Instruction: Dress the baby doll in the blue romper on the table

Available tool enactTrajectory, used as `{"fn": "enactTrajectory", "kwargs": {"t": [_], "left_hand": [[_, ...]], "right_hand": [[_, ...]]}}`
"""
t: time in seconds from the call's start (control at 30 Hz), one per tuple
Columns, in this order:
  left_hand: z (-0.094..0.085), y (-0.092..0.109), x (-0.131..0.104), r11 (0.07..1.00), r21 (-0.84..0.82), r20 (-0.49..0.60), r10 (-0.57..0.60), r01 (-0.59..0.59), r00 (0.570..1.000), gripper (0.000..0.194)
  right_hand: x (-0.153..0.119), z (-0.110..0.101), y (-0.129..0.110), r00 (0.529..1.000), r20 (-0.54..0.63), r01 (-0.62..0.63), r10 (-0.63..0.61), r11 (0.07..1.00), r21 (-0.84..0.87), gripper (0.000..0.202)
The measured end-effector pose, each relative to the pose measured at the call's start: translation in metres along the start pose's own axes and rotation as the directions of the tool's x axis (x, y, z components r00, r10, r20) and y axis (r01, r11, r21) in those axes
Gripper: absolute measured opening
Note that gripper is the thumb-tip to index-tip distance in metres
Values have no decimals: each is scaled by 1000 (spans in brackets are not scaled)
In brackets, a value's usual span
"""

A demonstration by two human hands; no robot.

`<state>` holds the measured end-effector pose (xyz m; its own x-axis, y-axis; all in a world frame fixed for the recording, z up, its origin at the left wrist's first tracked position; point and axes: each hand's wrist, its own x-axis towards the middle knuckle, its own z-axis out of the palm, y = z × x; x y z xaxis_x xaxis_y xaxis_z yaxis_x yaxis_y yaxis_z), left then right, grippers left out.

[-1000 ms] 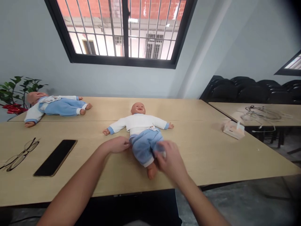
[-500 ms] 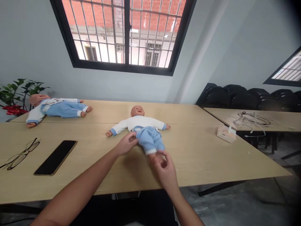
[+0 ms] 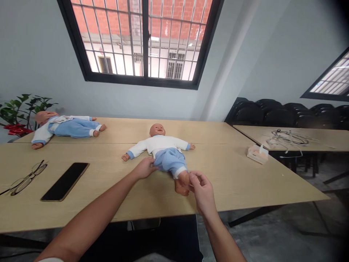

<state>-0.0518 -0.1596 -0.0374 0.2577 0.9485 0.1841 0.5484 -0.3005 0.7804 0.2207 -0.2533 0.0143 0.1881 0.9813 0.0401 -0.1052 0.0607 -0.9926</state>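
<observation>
A baby doll (image 3: 166,145) lies on its back on the table, its arms spread and its head toward the window. It wears a white top and light blue pants (image 3: 170,160) with white cuffs. At the waist on the doll's left-hand side in the view, my left hand (image 3: 144,168) pinches the pants, fingertips partly hidden by the cloth. My right hand (image 3: 202,187) is closed at one bare foot (image 3: 184,178) of the doll, thumb and fingers against its outer side. The other foot (image 3: 181,188) shows just below, closer to me.
A second doll (image 3: 71,127) in similar clothes lies at the far left beside a potted plant (image 3: 27,109). Glasses (image 3: 25,178) and a black phone (image 3: 65,182) rest at left. A tissue box (image 3: 257,154) stands at right; cables (image 3: 289,136) lie on another table before stacked chairs.
My right hand has moved slightly right and shifted along the leg to the foot. The doll's feet, partly covered before, now show. My left hand stays at the pants' waist.
</observation>
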Motion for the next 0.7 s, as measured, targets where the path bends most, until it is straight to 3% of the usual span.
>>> {"fn": "enactTrajectory", "kwargs": {"t": [0.1,0.27,0.4,0.53,0.7], "left_hand": [[-4,-10,10,982,126,-110,-124,138,986,23],[-8,-14,21,925,201,-284,-261,323,923,16],[-6,-8,23,909,172,-328,-311,380,892,14],[-6,1,17,931,75,-315,-317,357,894,20],[5,18,-22,954,-151,-253,-292,260,923,53]], "right_hand": [[-11,-7,-4,1000,19,27,-25,995,-101,44],[-38,-30,-1,994,69,99,-88,979,-179,39],[-62,-37,6,946,138,324,-294,874,-362,20],[-88,-10,10,861,310,507,-403,715,-481,7],[-106,35,28,765,502,642,-403,425,-638,20]]}}
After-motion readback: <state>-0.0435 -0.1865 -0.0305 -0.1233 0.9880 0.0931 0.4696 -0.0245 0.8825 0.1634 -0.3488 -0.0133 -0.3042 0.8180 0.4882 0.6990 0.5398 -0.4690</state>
